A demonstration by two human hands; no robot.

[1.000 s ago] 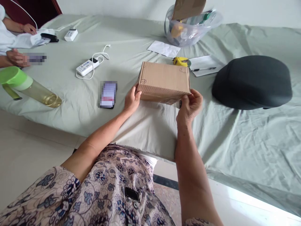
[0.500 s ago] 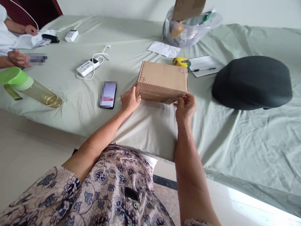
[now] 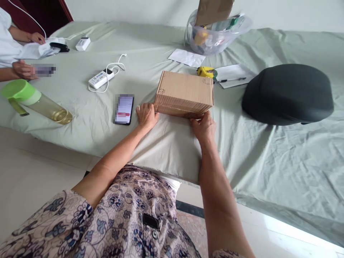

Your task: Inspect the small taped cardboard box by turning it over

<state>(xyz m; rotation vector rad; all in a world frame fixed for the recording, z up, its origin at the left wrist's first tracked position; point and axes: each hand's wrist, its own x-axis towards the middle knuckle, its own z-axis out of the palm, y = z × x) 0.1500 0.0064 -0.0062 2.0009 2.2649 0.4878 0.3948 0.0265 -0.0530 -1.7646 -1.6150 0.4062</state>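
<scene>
A closed brown cardboard box (image 3: 185, 86) rests on the cloth-covered table in front of me, its ridged front side facing me. At its front left corner, my left hand (image 3: 147, 115) is closed against the lower edge. My right hand (image 3: 204, 125) pinches the lower front edge close to the right corner, thumb and fingers together. Its fingertips are partly hidden by the box. Just behind the box lie a yellow tape measure (image 3: 205, 71) and a sheet of paper with a black pen (image 3: 233, 80) on it.
Left of the box are a phone (image 3: 124, 110), a white power bank (image 3: 100, 79) with a cable, and a lying green-lidded bottle (image 3: 51, 105). A black domed bag (image 3: 290, 93) stands at right. Behind is a filled plastic basket (image 3: 212, 41). Another person's hand (image 3: 24, 69) holds a phone.
My right hand has shifted left and slightly toward me along the box's lower front edge. The left hand has lowered slightly at its corner. The box has barely moved.
</scene>
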